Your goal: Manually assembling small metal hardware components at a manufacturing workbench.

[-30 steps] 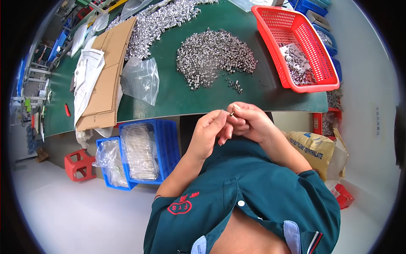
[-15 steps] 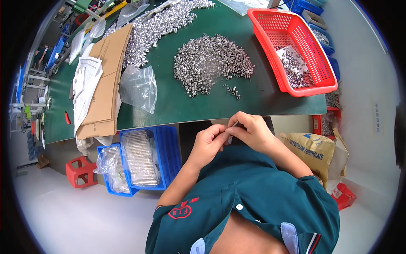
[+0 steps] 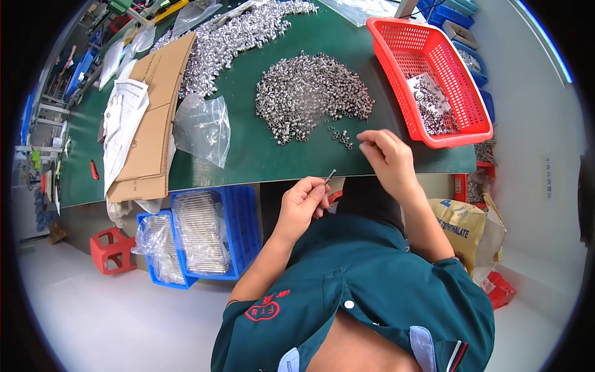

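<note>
Fingers of left hand (image 3: pixel 304 199) pinch a thin metal pin (image 3: pixel 330 176).

Clear plastic bag (image 3: pixel 201 127) on green table (image 3: pixel 248 155) beside flat cardboard (image 3: pixel 155 118) — tan printed sack (image 3: pixel 465 232) on floor, right

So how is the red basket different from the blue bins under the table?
The red basket sits on top of the green table; the blue bins stand on the floor below its edge. The red basket has open mesh walls, the blue bins have solid ones. The red basket holds loose silvery metal bits, while the blue bins hold clear plastic bags of parts. Both are plastic, open on top, and hold shiny parts.
</note>
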{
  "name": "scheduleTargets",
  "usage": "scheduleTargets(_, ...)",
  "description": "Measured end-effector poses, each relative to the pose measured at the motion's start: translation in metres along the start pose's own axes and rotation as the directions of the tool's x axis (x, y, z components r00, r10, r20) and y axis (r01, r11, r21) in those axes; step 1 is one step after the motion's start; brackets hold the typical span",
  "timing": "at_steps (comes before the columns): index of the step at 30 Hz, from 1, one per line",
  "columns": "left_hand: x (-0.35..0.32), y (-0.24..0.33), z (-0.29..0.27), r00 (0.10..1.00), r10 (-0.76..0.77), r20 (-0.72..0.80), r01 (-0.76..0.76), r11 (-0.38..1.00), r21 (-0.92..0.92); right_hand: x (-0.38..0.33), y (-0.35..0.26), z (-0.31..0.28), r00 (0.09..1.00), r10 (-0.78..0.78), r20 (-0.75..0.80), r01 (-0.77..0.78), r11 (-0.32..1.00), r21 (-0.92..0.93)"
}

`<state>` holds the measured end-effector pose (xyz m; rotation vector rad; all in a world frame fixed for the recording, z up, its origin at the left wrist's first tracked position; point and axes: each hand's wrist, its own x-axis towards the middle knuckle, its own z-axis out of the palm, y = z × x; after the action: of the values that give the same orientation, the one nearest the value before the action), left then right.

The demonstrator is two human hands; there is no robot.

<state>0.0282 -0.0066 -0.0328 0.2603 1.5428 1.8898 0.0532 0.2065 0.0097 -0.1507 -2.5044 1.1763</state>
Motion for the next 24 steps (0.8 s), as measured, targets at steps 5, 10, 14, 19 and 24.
scheduleTargets(5, -0.001, 0.000, -0.001, 0.999, -0.047, -0.010, 0.046, 0.997, -0.066, 0.018, 0.016, 0.003, 0.987, -0.150, 0.051, 0.155, 0.980, -0.127)
scheduleTargets(10, -0.002, -0.002, -0.003, 0.997, -0.068, -0.022, 0.067, 0.996, -0.065, 0.022, 0.014, 0.000, 0.966, -0.214, 0.144, 0.236, 0.959, -0.156)
scheduleTargets(14, -0.001, -0.003, -0.003, 0.998, -0.059, -0.034, 0.057, 0.997, -0.057, 0.023, 0.016, -0.002, 0.951, -0.265, 0.158, 0.292, 0.939, -0.180)
scheduleTargets(19, 0.004, -0.003, -0.001, 0.997, -0.069, -0.039, 0.067, 0.996, -0.056, 0.022, 0.019, -0.001, 0.946, -0.287, 0.149, 0.309, 0.937, -0.161)
scheduleTargets(24, 0.004, -0.001, 0.001, 0.993, -0.090, -0.078, 0.086, 0.995, -0.053, 0.016, 0.017, 0.000, 0.977, -0.189, 0.102, 0.200, 0.973, -0.113)
